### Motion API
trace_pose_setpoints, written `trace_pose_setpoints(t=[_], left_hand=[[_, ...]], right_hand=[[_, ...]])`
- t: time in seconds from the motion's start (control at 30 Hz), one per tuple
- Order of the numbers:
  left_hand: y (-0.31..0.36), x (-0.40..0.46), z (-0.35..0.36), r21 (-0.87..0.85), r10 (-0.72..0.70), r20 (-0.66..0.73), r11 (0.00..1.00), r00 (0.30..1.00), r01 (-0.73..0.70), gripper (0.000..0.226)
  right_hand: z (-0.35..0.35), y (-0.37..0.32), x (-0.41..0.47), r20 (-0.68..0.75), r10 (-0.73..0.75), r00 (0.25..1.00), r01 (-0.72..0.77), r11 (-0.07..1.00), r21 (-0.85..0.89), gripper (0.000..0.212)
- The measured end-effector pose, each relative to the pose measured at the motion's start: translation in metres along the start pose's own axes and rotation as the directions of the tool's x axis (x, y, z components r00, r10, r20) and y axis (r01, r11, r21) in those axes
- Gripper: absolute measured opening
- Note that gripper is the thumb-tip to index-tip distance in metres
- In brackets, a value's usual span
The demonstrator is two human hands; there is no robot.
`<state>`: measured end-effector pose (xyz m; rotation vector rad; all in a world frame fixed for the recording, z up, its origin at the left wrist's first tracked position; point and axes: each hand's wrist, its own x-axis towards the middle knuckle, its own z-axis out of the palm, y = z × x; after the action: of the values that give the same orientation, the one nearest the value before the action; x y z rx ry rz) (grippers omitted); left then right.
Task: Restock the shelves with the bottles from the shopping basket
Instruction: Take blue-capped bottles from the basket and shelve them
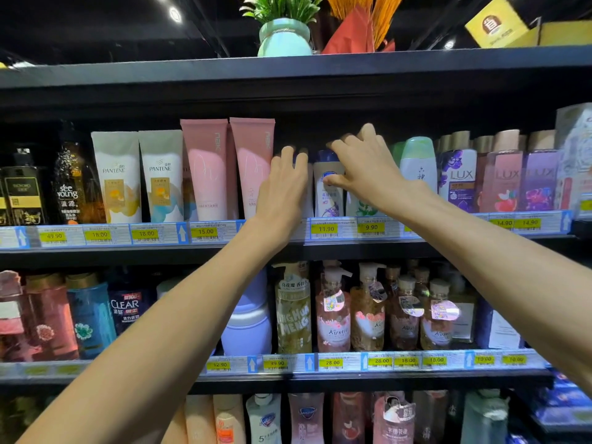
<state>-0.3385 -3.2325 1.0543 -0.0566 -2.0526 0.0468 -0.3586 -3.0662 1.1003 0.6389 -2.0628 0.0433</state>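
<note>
Centre frame: right hand (362, 169) is pinching a white bottle (328, 195) near its cap, left hand (282, 187) is lying open alongside; rigid, light-looking, probably slippery, best gripped mid-body.

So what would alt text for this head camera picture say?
Two bare hands reach to a shop shelf: the right hand grips a white bottle with a blue cap, the left hand rests beside pink tubes.

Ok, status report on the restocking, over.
Both hands up at the shelf edge. Right hand grips white bottle; left hand rests on its neighbour. Pink tubes crowd the left.
</note>
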Motion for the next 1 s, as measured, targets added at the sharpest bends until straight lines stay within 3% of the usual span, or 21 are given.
trace_pose_setpoints(t=[0.27,0.6,0.77,1.0], left_hand=[[-0.003,-0.025,-0.022,-0.002,0.093,-0.02,0.996,0.995,-0.093,0.073],[-0.021,-0.146,-0.052,-0.123,0.012,-0.081,0.992,0.997,-0.022,0.059],[-0.023,-0.233,-0.043,-0.139,-0.028,0.054,0.99,0.998,0.035,0.06],[-0.018,-0.366,-0.007,-0.151,-0.119,0.332,0.973,0.936,0.177,0.061]], right_hand=[[-0.006,-0.003,-0.017,-0.044,-0.078,0.996,0.078,0.997,0.011,0.075],[0.007,-0.033,-0.109,-0.104,-0.161,0.981,0.177,0.969,0.174,0.077],[0.036,-0.063,-0.177,-0.078,-0.243,0.967,0.254,0.943,0.217,0.076],[0.101,-0.109,-0.293,0.118,-0.323,0.939,0.265,0.897,0.354,0.076]])
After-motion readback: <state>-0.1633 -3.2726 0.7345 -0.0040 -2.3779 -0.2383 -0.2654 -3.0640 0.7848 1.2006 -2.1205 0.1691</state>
